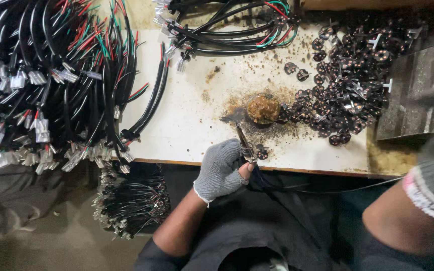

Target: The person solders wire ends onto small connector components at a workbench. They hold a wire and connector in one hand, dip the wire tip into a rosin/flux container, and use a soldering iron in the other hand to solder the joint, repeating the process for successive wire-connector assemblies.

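A big heap of black cables (51, 80) with white plugs covers the left of the white table (192, 115). A smaller cable bundle (227, 27) lies at the far edge. At right sits a grey metal block (418, 90). More wires (131, 200) hang below the near edge, perhaps in a bag.
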Action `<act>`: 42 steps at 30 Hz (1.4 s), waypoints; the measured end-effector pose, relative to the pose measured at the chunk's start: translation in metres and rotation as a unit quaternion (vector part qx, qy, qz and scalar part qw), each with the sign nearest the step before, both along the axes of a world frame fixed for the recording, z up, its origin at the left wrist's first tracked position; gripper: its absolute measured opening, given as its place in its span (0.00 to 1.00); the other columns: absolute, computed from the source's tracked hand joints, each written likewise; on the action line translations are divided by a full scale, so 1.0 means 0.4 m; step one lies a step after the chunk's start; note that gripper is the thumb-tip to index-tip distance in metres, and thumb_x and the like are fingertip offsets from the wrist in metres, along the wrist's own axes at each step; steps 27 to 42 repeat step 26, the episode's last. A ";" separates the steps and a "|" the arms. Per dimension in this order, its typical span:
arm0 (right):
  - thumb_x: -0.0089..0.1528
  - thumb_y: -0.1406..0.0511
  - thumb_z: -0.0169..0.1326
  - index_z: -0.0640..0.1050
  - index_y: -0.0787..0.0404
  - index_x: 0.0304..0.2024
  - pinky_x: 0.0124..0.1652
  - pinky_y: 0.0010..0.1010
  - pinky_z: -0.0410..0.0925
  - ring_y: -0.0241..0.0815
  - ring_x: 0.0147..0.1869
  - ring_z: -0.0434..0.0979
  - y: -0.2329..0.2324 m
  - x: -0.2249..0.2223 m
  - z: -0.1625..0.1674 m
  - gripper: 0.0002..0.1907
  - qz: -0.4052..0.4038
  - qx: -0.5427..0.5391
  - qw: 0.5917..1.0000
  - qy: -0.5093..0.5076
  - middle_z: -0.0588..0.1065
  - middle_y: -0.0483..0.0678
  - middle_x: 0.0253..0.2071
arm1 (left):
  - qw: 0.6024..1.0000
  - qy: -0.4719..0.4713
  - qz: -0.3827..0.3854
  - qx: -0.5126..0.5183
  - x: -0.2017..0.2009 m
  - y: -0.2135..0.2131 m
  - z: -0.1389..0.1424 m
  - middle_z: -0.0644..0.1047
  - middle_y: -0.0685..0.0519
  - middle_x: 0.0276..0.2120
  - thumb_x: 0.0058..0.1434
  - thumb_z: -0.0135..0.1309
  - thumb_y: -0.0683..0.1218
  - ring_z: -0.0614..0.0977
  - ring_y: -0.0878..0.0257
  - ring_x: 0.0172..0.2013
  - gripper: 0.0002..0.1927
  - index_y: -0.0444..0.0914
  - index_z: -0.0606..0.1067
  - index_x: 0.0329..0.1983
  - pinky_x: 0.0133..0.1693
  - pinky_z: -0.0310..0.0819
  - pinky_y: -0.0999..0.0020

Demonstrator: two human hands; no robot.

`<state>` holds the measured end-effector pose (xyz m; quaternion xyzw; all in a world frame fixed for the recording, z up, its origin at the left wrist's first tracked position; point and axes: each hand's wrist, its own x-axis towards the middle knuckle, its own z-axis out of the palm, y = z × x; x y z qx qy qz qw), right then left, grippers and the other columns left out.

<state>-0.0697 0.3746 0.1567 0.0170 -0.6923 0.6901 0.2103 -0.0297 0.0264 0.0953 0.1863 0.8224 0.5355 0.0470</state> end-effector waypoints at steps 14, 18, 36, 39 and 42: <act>0.73 0.43 0.44 0.64 0.57 0.76 0.55 0.54 0.72 0.57 0.66 0.76 -0.181 0.140 -0.128 0.37 0.115 -0.483 0.850 -0.174 0.72 0.58 0.67 | 1.000 0.005 -0.001 -0.002 0.023 0.026 -0.013 0.78 0.49 0.31 0.62 0.57 0.53 0.81 0.52 0.31 0.13 0.39 0.78 0.41 0.37 0.76 0.62; 0.77 0.46 0.43 0.64 0.61 0.70 0.68 0.61 0.67 0.59 0.70 0.73 -0.163 0.126 -0.139 0.30 0.085 -0.579 0.785 -0.202 0.72 0.58 0.64 | 1.000 0.001 0.008 -0.019 0.030 0.032 -0.017 0.78 0.49 0.31 0.61 0.57 0.53 0.81 0.52 0.30 0.13 0.40 0.79 0.41 0.36 0.75 0.62; 0.73 0.46 0.42 0.62 0.56 0.78 0.60 0.73 0.61 0.64 0.75 0.66 -0.137 0.127 -0.185 0.36 0.153 -0.585 0.764 -0.225 0.66 0.56 0.74 | 1.000 0.014 -0.003 0.004 0.023 0.032 -0.022 0.80 0.48 0.35 0.61 0.57 0.52 0.83 0.51 0.36 0.13 0.40 0.79 0.42 0.42 0.78 0.62; 0.73 0.46 0.42 0.62 0.56 0.78 0.60 0.73 0.61 0.64 0.75 0.66 -0.137 0.127 -0.185 0.36 0.153 -0.585 0.764 -0.225 0.66 0.56 0.74 | 1.000 0.014 -0.003 0.004 0.023 0.032 -0.022 0.80 0.48 0.35 0.61 0.57 0.52 0.83 0.51 0.36 0.13 0.40 0.79 0.42 0.42 0.78 0.62; 0.73 0.46 0.42 0.62 0.56 0.78 0.60 0.73 0.61 0.64 0.75 0.66 -0.137 0.127 -0.185 0.36 0.153 -0.585 0.764 -0.225 0.66 0.56 0.74 | 1.000 0.014 -0.003 0.004 0.023 0.032 -0.022 0.80 0.48 0.35 0.61 0.57 0.52 0.83 0.51 0.36 0.13 0.40 0.79 0.42 0.42 0.78 0.62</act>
